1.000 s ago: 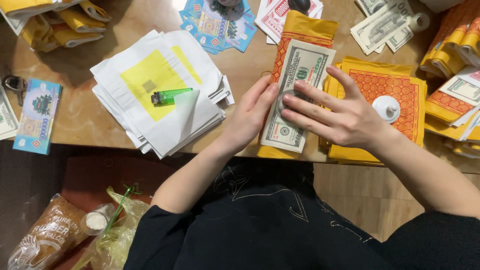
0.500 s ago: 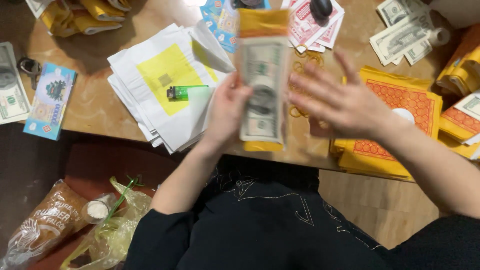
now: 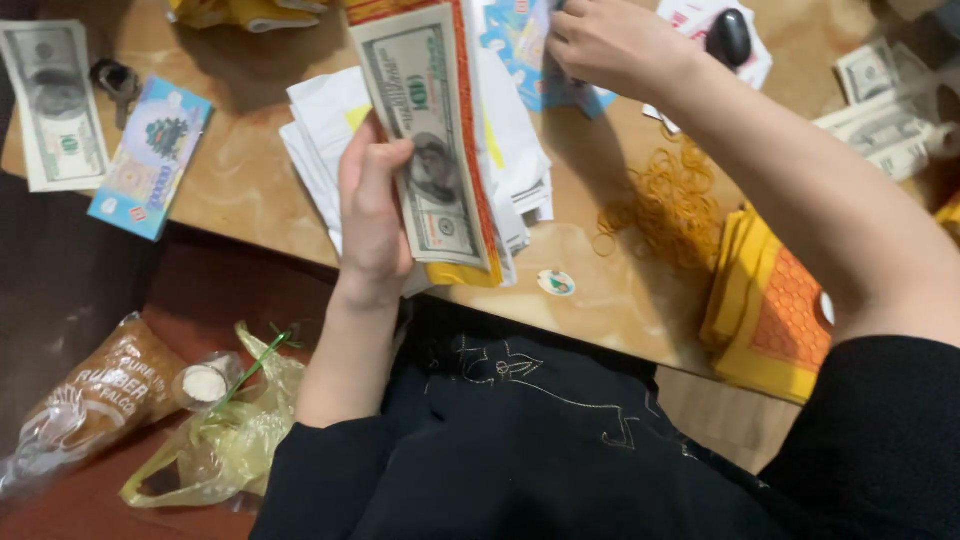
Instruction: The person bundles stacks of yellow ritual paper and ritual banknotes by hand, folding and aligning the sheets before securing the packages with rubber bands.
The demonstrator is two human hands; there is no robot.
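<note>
— What lay nearest the person?

— A yellow plastic bag (image 3: 215, 440) and a brown packet (image 3: 95, 395) on the floor by the dark sleeve.

— And the left hand (image 3: 372, 215)?

— It was clenched around a stack of banknote-style paper (image 3: 425, 150) with yellow and orange sheets behind, held upright above the table edge (image 3: 250, 235), over white sheets (image 3: 320, 140).

— The right hand (image 3: 612, 42)?

— Farther off, fingers curled at the blue printed cards (image 3: 520, 40); I couldn't tell whether they gripped one.

— How far along did it look?

— I'd judge midway: one stack gathered but unbound, loose rubber bands (image 3: 665, 205) on the table, orange-and-yellow sheets (image 3: 770, 310) and more notes (image 3: 885, 110) beyond, unsorted.
</note>
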